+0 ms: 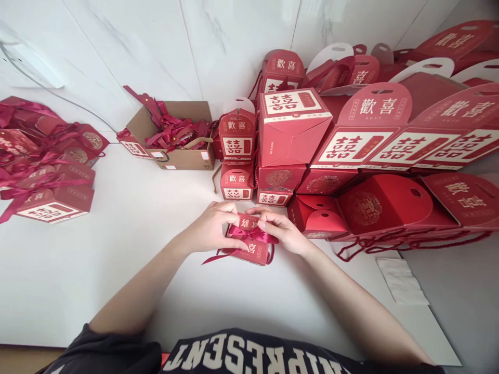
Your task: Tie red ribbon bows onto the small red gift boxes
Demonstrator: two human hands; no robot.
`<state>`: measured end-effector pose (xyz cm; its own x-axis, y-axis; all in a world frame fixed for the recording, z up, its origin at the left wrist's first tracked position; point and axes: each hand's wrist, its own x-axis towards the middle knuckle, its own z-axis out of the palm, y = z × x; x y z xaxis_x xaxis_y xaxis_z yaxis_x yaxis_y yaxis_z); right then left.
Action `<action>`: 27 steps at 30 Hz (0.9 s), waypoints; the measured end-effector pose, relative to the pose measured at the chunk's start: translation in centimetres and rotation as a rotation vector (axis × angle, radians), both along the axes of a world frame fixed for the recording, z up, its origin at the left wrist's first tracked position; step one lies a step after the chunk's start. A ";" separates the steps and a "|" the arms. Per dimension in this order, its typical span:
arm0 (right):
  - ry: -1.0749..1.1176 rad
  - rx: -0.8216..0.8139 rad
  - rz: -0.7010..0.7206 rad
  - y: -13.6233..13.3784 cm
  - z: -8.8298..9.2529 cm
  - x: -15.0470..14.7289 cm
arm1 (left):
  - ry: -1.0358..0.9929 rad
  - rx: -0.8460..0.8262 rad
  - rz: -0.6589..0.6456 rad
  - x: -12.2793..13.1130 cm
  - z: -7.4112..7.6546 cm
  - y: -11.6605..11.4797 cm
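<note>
A small red gift box point(249, 255) with pale lettering sits on the white table in front of me. Across its top lies a dark pink ribbon bow point(254, 235), one tail trailing out to the left. My left hand point(212, 228) is closed at the left side of the bow, thumb low and fingers curled over the box's far edge. On the other side my right hand point(284, 231) pinches the bow's right part with thumb and fingertips. A twisted cord handle point(271, 254) shows at the box's right side. My fingers hide parts of the knot.
A cardboard box point(191, 160) of loose ribbons stands by the wall. Stacked red boxes point(292, 132) and corded open boxes point(384, 205) fill the right. Finished-looking boxes with bows point(58, 182) pile up at left. White papers point(401, 280) lie near the right edge.
</note>
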<state>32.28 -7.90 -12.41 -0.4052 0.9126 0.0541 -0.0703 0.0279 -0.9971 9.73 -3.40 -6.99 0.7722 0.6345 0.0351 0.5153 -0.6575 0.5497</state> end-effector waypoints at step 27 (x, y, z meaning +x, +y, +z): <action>-0.114 0.222 -0.157 -0.6 -1.6 1.3 | -0.059 -0.096 0.050 0.2 0.1 -0.2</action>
<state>33.56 -8.55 -13.97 -0.2751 0.9354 0.2222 0.0638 0.2483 -0.9666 9.97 -3.65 -6.86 0.7377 0.6750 0.0165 0.5113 -0.5745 0.6391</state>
